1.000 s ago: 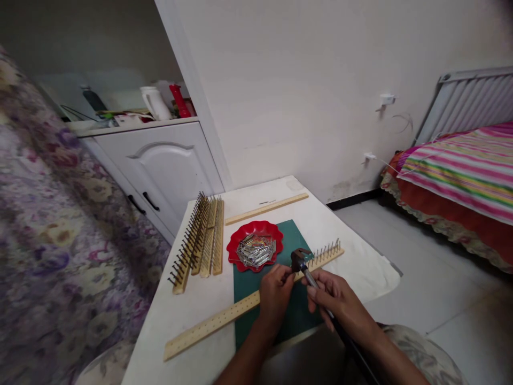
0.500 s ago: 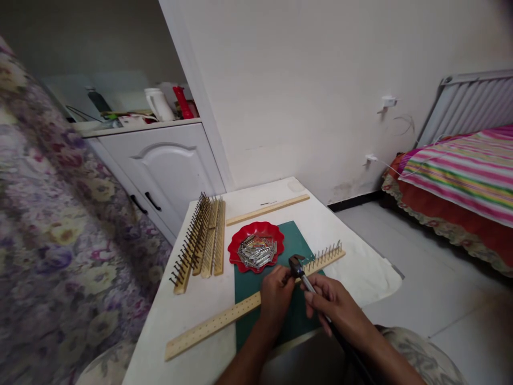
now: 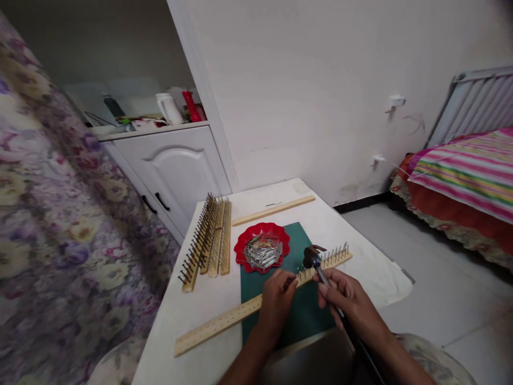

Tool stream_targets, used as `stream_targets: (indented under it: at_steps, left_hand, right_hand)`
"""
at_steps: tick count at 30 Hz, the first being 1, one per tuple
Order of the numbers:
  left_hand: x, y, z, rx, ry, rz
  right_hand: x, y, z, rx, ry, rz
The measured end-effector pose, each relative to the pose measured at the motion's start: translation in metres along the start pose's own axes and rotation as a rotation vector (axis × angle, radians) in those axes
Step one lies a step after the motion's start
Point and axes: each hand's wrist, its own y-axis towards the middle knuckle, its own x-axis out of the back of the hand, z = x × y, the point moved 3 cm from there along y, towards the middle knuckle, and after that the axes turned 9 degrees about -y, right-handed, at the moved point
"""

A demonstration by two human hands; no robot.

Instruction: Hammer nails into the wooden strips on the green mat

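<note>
A wooden strip (image 3: 218, 324) with rows of small holes lies slantwise across a green mat (image 3: 298, 235). Upright nails (image 3: 334, 255) stand along its right part. My left hand (image 3: 277, 299) rests on the strip with thumb and fingers pinched beside the nearest nails; what is between the fingertips is too small to make out. In my right hand (image 3: 350, 302) is a hammer (image 3: 313, 258), gripped by its shaft, its head raised just above the nails. A red scalloped dish (image 3: 240, 243) full of loose silvery nails (image 3: 262, 252) sits on the mat's far left corner.
Several strips (image 3: 225, 240) bristling with nails stand at the table's left side, dark-nailed ones (image 3: 200, 240) outermost. Another bare strip (image 3: 276, 209) and a thin dark nail lie at the back of the white table (image 3: 160, 342). A floral curtain (image 3: 100, 256) hangs at left.
The hammer head has moved away from my left fingertips, to the right and up, uncovering nails in the strip. My left hand stays pinched at the strip. The whole view has shifted slightly.
</note>
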Motion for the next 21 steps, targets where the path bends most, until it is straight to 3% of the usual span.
stream_targets:
  at_steps: [3,7,9,13,21]
  left_hand:
    - [0.020,0.001,0.001,-0.013,0.027,-0.037]
    - [0.057,0.023,0.009,0.006,0.182,-0.118]
    - [0.067,0.038,0.017,0.028,0.315,-0.064]
    - [0.067,0.058,0.034,0.157,0.539,0.090]
    - [0.058,0.067,0.046,0.236,0.608,0.133]
  right_hand:
    - [-0.002,0.000,-0.001,0.000,-0.004,0.008]
    - [-0.004,0.002,-0.004,-0.008,-0.003,0.019]
    - [-0.004,0.003,-0.005,-0.009,-0.008,0.025]
    - [-0.005,0.003,-0.005,-0.012,-0.016,0.026]
    - [-0.005,0.004,-0.004,-0.023,-0.021,0.019]
